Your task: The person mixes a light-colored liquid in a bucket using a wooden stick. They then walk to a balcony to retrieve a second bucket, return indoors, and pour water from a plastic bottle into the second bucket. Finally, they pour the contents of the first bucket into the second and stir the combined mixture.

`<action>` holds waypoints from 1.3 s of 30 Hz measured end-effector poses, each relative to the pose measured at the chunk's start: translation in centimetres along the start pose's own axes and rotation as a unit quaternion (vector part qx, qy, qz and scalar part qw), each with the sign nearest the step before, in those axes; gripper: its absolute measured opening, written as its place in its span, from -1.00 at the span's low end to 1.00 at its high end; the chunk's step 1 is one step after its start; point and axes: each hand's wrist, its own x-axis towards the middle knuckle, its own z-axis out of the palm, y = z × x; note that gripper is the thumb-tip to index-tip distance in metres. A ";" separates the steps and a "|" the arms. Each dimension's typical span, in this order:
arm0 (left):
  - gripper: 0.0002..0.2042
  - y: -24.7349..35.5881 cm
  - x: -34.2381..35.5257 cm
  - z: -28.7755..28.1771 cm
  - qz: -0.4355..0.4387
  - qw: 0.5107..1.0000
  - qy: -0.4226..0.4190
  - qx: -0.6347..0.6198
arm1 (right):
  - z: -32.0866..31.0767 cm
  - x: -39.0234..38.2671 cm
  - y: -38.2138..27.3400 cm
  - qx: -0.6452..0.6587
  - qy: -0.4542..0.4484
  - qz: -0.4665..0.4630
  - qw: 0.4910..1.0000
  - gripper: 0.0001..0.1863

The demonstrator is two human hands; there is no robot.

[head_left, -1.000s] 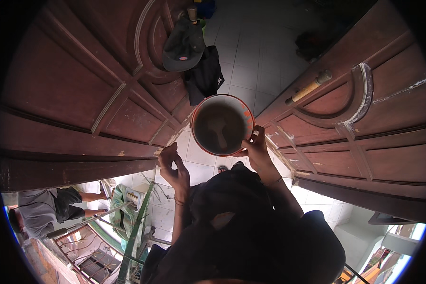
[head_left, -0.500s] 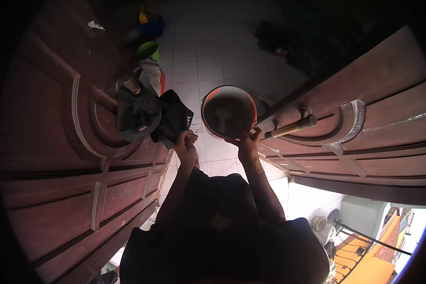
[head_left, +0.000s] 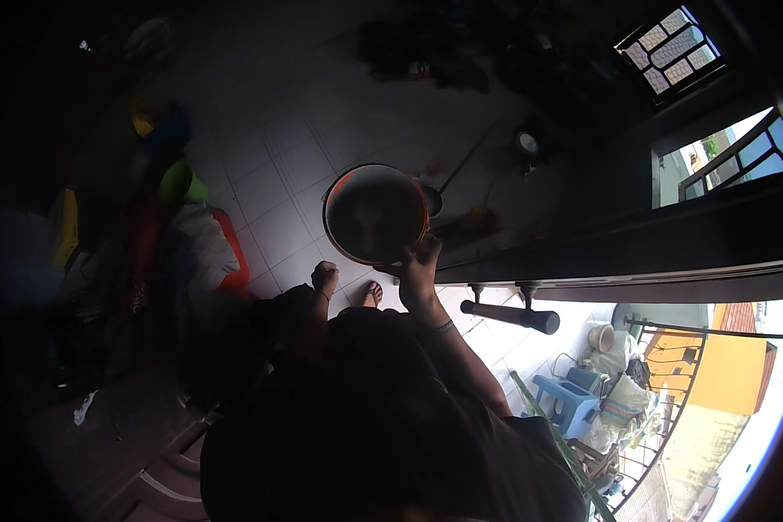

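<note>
My right hand [head_left: 418, 274] grips the lower right edge of a round bucket [head_left: 374, 196] with an orange-red rim. It holds murky liquid, and a pale shape inside is indistinct. My left hand [head_left: 325, 278] is closed just below the bucket, apart from it; whatever it may hold is hidden in shadow. Below, between my hands, a sandalled foot [head_left: 372, 294] shows on the white tiled floor [head_left: 296, 252]. A dark round object [head_left: 431, 202] with a long thin handle lies just right of the bucket.
A red tub [head_left: 233, 270] with pale cloth, a green container [head_left: 178, 183] and yellow objects [head_left: 63, 230] line the dim left side. A door handle [head_left: 509, 317] juts at right. Outside, a blue stool [head_left: 565, 404] stands among sacks near a railing. Barred windows [head_left: 670, 52] are upper right.
I have moved through the wooden doorway and turned into the darker room, the bucket still in my right hand. My left hand passed by the dark bag and cap and is now closed.
</note>
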 end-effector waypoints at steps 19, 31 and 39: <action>-0.15 39.9 25.4 3.2 -0.133 0.823 -0.534 -0.142 | 1.5 21.9 -3.5 0.080 0.333 -0.092 0.935 -0.37; -0.66 47.5 34.1 11.7 0.000 0.724 -0.665 0.180 | 5.4 34.6 7.4 0.127 0.528 -0.059 0.837 -0.37; -0.59 44.1 37.9 17.5 -0.057 0.751 -0.617 0.228 | 5.5 42.2 7.5 -0.351 0.572 -0.001 0.742 -0.76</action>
